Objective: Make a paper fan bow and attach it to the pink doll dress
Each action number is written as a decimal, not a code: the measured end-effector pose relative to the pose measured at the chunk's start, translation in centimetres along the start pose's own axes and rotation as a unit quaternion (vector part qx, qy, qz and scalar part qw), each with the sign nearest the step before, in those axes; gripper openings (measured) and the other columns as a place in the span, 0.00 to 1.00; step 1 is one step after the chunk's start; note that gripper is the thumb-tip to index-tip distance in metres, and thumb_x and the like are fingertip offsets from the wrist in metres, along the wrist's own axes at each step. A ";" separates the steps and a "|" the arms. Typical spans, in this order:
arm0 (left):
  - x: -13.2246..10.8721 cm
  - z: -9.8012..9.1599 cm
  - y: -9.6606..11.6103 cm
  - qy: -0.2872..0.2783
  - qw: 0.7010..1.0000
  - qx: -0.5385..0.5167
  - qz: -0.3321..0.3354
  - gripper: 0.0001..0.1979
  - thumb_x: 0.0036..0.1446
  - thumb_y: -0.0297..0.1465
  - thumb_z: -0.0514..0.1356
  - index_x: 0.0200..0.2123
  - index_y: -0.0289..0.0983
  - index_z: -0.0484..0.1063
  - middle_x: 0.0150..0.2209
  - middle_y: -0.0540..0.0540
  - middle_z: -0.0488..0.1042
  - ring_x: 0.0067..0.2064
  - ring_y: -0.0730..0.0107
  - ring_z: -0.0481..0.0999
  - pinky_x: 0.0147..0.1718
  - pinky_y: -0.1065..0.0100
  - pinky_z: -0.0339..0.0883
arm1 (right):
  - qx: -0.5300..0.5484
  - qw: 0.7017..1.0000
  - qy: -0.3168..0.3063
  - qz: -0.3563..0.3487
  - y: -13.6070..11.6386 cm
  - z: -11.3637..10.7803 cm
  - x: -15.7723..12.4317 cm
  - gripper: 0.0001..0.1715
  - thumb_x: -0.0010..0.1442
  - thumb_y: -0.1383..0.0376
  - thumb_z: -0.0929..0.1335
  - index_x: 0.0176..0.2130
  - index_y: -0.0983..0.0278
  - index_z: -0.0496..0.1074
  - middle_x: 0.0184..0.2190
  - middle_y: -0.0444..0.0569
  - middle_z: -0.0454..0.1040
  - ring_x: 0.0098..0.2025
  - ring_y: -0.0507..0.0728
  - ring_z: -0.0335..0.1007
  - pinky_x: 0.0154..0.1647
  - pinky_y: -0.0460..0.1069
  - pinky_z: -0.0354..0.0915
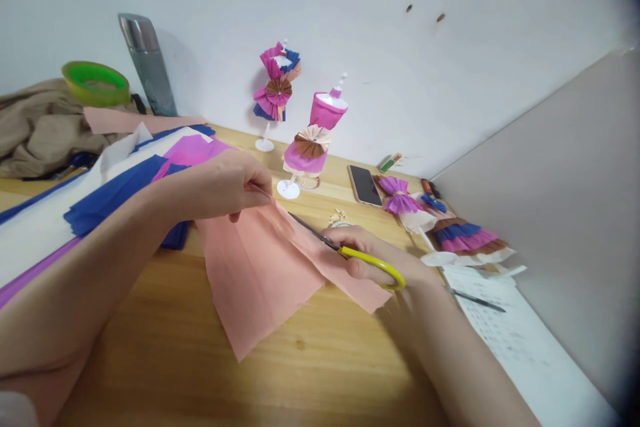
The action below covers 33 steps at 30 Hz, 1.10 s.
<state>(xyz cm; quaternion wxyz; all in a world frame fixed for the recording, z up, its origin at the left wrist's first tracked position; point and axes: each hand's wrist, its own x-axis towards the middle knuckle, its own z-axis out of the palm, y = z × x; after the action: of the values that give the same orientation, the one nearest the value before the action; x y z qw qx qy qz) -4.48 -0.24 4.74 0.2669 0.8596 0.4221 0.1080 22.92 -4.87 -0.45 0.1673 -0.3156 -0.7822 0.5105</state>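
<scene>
Over the wooden table my left hand [240, 181] pinches the top edge of a peach sheet of crepe paper [255, 280], which hangs down to the tabletop. My right hand [357, 247] grips yellow-handled scissors [375, 260], their dark blades pointing up and left into the sheet. A cut runs through the paper, leaving a narrow strip on the right that passes beneath the scissors. Part of the blades is hidden by the paper.
Left lie blue, white and purple crepe sheets [115, 193], brown cloth [35, 127], tape roll [95, 83] and bottle [150, 67]. Two dressed mini mannequins [307, 150] stand ahead. Rightward are a phone [366, 185], another paper dress [465, 237], and written paper [520, 347] with a pen [477, 299].
</scene>
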 end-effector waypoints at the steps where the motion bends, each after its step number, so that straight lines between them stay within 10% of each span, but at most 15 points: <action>1: 0.0 -0.1 0.0 0.000 1.000 0.001 -0.003 0.08 0.49 0.29 0.54 0.21 0.37 0.70 0.16 0.56 0.64 0.17 0.78 0.69 0.19 0.76 0.54 | 0.001 1.000 0.000 0.001 0.3 0.0 0.0 0.35 0.52 0.34 0.63 0.27 0.64 0.61 0.25 0.41 0.52 0.27 0.50 0.47 0.25 0.46 0.45; 33: -0.2 0.8 0.2 -0.026 0.998 -0.047 0.014 0.06 0.51 0.29 0.54 0.23 0.37 0.68 0.20 0.54 0.62 0.19 0.77 0.71 0.18 0.76 0.56 | 0.009 1.000 -0.018 0.008 0.4 0.0 -0.2 0.36 0.53 0.33 0.61 0.28 0.63 0.60 0.24 0.41 0.53 0.26 0.51 0.49 0.23 0.46 0.48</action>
<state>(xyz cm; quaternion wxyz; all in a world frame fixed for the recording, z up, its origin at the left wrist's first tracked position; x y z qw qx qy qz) -4.14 -0.77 4.19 0.3165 0.8543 0.3974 0.1097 23.20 -4.92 -0.81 0.1519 -0.3113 -0.7776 0.5248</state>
